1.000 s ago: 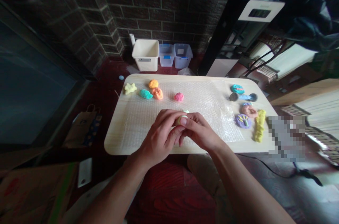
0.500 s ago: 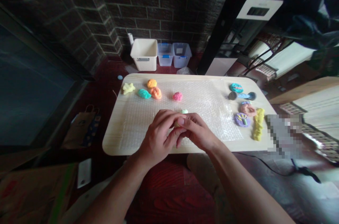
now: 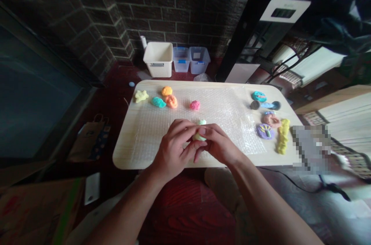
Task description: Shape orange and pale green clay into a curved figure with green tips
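Both forearms reach in from the near side, and the left hand (image 3: 171, 150) and right hand (image 3: 220, 144) meet above the near half of the pale wood counter (image 3: 123, 150), left and right fingertips drawn together. The left hand's fingers curve over toward the right; the right hand's thumb presses on top. Their grip is narrow, closed around a small pale green, soft-looking lump (image 3: 199, 136), partly hidden by the fingers. Just beyond the fingertips shows a small mint-green piece (image 3: 202, 122); whether it touches the lump is unclear.

Clear bubble wrap (image 3: 223, 108) covers the counter's middle, with a bumpy pink ball (image 3: 195, 105) on it toward the far edge. A pale yellow star shape (image 3: 141, 96) sits near the far left corner, and a long, knobbly yellow strip (image 3: 283, 136) lies by the right edge.
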Tool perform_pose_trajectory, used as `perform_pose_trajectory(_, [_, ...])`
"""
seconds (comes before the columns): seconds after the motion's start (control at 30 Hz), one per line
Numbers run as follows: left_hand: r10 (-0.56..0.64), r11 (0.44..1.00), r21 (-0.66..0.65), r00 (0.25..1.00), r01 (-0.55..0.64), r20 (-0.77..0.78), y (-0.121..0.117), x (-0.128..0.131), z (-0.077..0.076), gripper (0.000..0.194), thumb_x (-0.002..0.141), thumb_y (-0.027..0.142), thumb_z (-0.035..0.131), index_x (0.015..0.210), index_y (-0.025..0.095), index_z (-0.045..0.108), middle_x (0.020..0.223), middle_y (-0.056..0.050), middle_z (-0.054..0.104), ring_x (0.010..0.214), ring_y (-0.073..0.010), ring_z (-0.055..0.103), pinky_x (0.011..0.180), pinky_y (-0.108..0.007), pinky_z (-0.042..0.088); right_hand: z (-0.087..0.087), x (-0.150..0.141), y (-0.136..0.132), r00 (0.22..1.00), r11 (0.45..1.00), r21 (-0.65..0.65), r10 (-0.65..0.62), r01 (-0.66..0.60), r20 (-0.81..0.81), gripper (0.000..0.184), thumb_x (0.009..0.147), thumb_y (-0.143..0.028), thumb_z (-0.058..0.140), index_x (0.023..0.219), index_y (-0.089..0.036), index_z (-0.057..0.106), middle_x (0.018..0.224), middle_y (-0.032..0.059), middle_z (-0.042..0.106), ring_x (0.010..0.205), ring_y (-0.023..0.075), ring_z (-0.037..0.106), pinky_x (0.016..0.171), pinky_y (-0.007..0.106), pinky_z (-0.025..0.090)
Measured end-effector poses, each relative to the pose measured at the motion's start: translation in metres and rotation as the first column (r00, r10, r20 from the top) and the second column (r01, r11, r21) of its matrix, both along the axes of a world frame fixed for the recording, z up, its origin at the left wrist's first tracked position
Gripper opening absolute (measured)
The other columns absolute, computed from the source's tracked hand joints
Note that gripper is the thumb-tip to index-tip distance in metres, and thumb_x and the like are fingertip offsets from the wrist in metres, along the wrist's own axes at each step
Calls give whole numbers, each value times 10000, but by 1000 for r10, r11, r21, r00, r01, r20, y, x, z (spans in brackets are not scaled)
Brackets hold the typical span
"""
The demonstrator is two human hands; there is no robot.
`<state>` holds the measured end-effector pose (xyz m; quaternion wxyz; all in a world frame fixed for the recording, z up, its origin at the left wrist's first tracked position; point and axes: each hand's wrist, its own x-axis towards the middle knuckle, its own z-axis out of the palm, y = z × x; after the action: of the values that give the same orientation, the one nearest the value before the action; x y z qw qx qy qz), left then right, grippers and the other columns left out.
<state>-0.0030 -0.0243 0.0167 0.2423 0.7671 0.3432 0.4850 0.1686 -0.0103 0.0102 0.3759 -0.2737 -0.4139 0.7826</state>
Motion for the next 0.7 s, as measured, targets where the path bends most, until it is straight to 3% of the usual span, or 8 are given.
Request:
perform_pose_trajectory(0.1, [19, 1000, 25, 999, -18, -50, -2, 1, -3, 241, 1029, 262, 630, 1252, 200, 694, 1109, -90, 676, 1099, -232, 617, 970, -383, 540, 1, -4, 0, 999, 999, -5, -52, 52, -8, 333, 907, -445, 736, 813, -126, 711, 646, 44, 695, 587, 177, 688, 532, 289, 625])
perform_pose_trajectory(0.27, [157, 985, 91, 973, -144, -167, -3, 3, -9, 511, 1041, 314, 601, 1530, 215, 490, 1378, -155, 569, 1294, -291, 543, 1111, -485, 470, -2, -16, -3, 974, 974, -67, -219, 215, -59, 334, 891, -509, 765, 908, -179, 716, 788, 29, 713, 663, 153, 667, 631, 263, 583])
perform_pose_trajectory(0.37, [204, 976, 110, 964, -187, -171, -1, 3, -10, 389, 1034, 326, 611, 1409, 226, 576, 1289, -128, 635, 1222, -294, 576, 1073, -488, 487, -5, -19, -4, 976, 975, -62, -215, 213, -28, 325, 917, -509, 750, 962, -189, 709, 849, 26, 705, 728, 160, 668, 723, 286, 575])
perform_pose_trajectory(0.47, [215, 972, 135, 961, -194, -171, 1, 3, -10, 234, 1061, 288, 542, 1270, 218, 621, 1207, -109, 682, 1166, -288, 599, 1048, -484, 494, -7, -17, -4, 985, 983, -61, -172, 172, -10, 360, 926, -536, 735, 958, -179, 708, 824, 19, 676, 710, 157, 639, 715, 294, 565])
perform_pose_trajectory(0.7, [155, 982, 142, 965, -127, -211, -1, 4, -10, 289, 1055, 220, 535, 1340, 171, 540, 1365, -159, 628, 1297, -292, 542, 1125, -496, 449, -6, -16, -4, 966, 966, 12, -258, 258, 23, 286, 920, -457, 761, 913, -173, 726, 826, 9, 652, 732, 142, 601, 674, 250, 531])
